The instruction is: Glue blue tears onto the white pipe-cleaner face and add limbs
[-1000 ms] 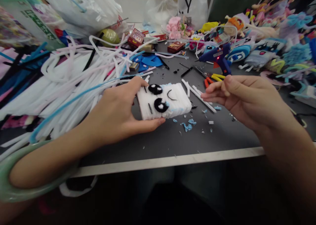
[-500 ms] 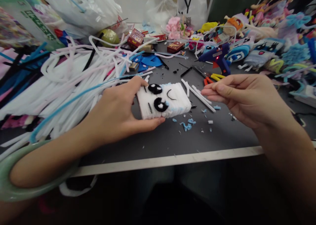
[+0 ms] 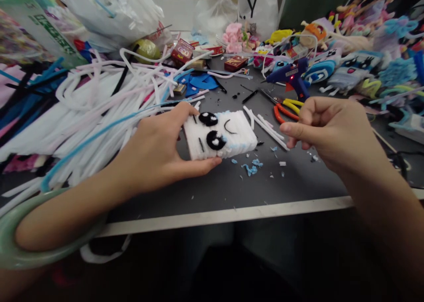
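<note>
Left hand (image 3: 162,147) clasps white smiling-faced fuzzy block (image 3: 239,138) at the table (image 3: 205,196). Right hand (image 3: 334,129) by cut white stems (image 3: 273,134), fingers half-curled; cannot tell whether gripping anything. Apparently steadying; next move calls for firm left hold.

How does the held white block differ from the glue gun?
The block is boxy, while the glue gun has a nozzle and a handle. The block is mainly white; the glue gun is dark blue with a red light. The left hand holds the block, whereas the glue gun is not held. Both show several colours.
</note>
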Demonstrator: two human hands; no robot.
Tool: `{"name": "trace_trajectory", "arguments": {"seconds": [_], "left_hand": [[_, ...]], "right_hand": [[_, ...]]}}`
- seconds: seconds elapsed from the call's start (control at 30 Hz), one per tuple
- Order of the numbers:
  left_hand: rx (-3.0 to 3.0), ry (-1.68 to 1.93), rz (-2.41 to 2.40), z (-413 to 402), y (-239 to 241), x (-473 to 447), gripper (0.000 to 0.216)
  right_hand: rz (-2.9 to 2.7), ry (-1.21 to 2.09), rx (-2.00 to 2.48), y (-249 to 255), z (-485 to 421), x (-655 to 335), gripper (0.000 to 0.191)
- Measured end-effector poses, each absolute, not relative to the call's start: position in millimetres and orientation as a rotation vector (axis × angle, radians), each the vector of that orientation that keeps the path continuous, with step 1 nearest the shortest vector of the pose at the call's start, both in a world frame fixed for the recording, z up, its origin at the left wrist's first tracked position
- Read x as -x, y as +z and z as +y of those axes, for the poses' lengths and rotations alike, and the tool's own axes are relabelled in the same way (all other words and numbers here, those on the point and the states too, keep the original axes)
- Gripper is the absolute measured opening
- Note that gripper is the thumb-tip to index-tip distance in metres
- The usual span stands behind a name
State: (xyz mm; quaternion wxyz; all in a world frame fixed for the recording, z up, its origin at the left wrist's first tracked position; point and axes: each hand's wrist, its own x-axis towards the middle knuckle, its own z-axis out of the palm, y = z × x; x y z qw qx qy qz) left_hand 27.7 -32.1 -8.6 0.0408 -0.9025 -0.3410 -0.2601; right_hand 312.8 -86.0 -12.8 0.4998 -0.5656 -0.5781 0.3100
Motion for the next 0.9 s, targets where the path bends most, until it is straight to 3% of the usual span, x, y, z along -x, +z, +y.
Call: {"name": "trace_trajectory", "arguments": {"seconds": [0.07, 0.27, 0.57, 0.9], "left_hand": [[2.758, -0.802, -1.023, -32, -9, -28, 0.058], [2.784, -0.828, -0.968, -34, -9, -28, 0.058], [2.767, -0.822, -0.82, -41, -7, -29, 0.056], [2.658, -0.844, -0.716, -42, -12, -30, 0.066]], "right_hand": [[-1.49, 0.708, 1.41, -14, -86, -313, 0.026], [-1.634, 0.584, 1.373, -13, -95, -299, 0.021], [-1.615, 0.775, 1.258, -12, -111, -280, 0.043], [-1.697, 0.805, 1.25, -19, -111, -280, 0.046]]}}
